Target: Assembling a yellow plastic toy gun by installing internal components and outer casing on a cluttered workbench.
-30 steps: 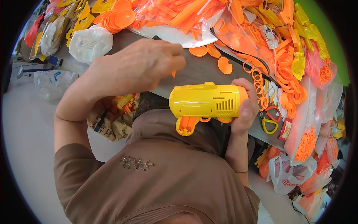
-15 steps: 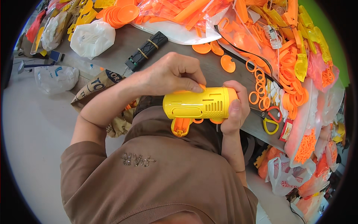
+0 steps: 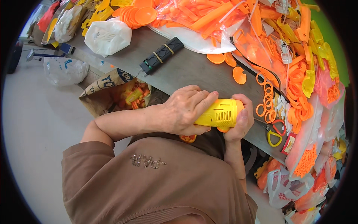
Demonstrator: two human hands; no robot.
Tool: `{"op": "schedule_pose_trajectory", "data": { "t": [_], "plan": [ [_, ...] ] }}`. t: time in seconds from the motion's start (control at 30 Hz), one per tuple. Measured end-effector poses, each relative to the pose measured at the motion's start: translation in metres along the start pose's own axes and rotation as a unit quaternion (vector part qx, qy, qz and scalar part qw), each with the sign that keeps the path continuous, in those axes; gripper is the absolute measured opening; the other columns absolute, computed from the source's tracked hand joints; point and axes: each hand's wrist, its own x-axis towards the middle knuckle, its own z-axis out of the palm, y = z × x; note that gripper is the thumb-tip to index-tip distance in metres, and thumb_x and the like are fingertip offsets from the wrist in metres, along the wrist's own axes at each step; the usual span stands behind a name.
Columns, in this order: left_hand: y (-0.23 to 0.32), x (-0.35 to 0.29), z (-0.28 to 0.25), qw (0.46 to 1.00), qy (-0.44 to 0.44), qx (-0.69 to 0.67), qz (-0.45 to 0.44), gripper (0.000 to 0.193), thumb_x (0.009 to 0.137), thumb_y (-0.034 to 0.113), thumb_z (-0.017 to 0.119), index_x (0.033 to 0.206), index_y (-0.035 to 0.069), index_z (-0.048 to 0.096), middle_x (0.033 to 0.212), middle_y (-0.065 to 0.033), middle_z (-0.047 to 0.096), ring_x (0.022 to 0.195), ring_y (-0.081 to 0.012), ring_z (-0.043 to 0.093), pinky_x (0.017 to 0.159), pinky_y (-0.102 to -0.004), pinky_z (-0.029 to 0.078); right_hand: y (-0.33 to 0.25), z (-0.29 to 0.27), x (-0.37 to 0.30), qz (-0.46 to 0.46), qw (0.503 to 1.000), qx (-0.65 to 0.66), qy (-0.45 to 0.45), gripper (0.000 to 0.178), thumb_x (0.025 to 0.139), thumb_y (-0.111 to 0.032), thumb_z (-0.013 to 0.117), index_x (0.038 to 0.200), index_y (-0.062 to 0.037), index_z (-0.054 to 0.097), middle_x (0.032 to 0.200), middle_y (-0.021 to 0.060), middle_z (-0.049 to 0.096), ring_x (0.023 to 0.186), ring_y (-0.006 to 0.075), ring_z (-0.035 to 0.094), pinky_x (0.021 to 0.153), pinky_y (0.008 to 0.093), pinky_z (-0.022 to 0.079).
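Between my hands, over my lap, is a yellow toy gun body (image 3: 220, 114), a rounded barrel with slots in its side and an orange end. An orange grip (image 3: 188, 138) juts out below it. My left hand (image 3: 184, 111) is closed over the left part of the barrel, with its fingers across the top and its thumb below, hiding that end. At the orange right end, my right hand (image 3: 241, 121) is wrapped around it, thumb on the near side.
Across the grey table (image 3: 194, 74) lie a black screwdriver-like tool (image 3: 162, 56) with rubber bands, orange discs (image 3: 239, 75), orange rings (image 3: 268, 100) and scissors (image 3: 275, 138). Heaped orange parts (image 3: 201, 16) fill the far side. A paper bag (image 3: 97, 98) holding parts stands at the left.
My left hand has gone from pinching at an orange piece on the barrel's top to closing over the barrel's left part. My right hand keeps its hold. The whole view has shifted slightly.
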Motion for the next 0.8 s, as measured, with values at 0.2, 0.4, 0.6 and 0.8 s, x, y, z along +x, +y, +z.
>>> {"op": "schedule_pose_trajectory", "data": {
  "t": [0.2, 0.4, 0.6, 0.8],
  "plan": [
    [-0.012, 0.011, -0.017, 0.998, -0.034, -0.046, -0.008, 0.075, 0.062, 0.031, 0.080, 0.121, -0.003, 0.050, 0.096, -0.0154, 0.062, 0.080, -0.0324, 0.060, 0.076, -0.0394, 0.049, 0.006, -0.006, 0.003, -0.034, 0.998, -0.027, 0.033, 0.050, 0.092, -0.040, 0.032, 0.105, 0.0041, 0.053, 0.087, 0.0110, 0.057, 0.076, 0.0167, 0.055, 0.069, 0.0271, 0.043],
    [-0.144, 0.028, -0.116, 0.918, 0.116, 0.341, -0.166, 0.031, 0.076, 0.025, 0.069, 0.103, 0.008, 0.067, 0.099, -0.0101, 0.063, 0.095, -0.0285, 0.059, 0.084, -0.0405, 0.042, 0.011, -0.024, 0.008, 0.031, 0.984, 0.139, 0.108, 0.048, 0.097, -0.040, 0.030, 0.112, 0.0025, 0.048, 0.090, 0.0111, 0.059, 0.080, 0.0183, 0.060, 0.071, 0.0272, 0.047],
    [-0.195, 0.024, -0.129, 0.873, -0.009, 0.417, -0.254, 0.031, 0.073, 0.027, 0.070, 0.097, 0.008, 0.067, 0.097, -0.0089, 0.060, 0.097, -0.0277, 0.055, 0.086, -0.0417, 0.038, 0.011, -0.018, 0.005, 0.039, 0.990, 0.094, 0.098, 0.046, 0.095, -0.036, 0.032, 0.109, 0.0039, 0.050, 0.087, 0.0102, 0.058, 0.077, 0.0162, 0.057, 0.069, 0.0257, 0.044],
    [-0.226, 0.020, -0.134, 0.879, 0.050, 0.415, -0.228, 0.025, 0.072, 0.023, 0.071, 0.089, 0.007, 0.062, 0.091, -0.0098, 0.059, 0.093, -0.0296, 0.055, 0.082, -0.0414, 0.040, 0.020, -0.027, 0.005, 0.032, 0.993, 0.082, 0.076, 0.046, 0.097, -0.036, 0.030, 0.112, 0.0034, 0.049, 0.089, 0.0117, 0.061, 0.078, 0.0173, 0.061, 0.070, 0.0264, 0.047]
  ]
}}
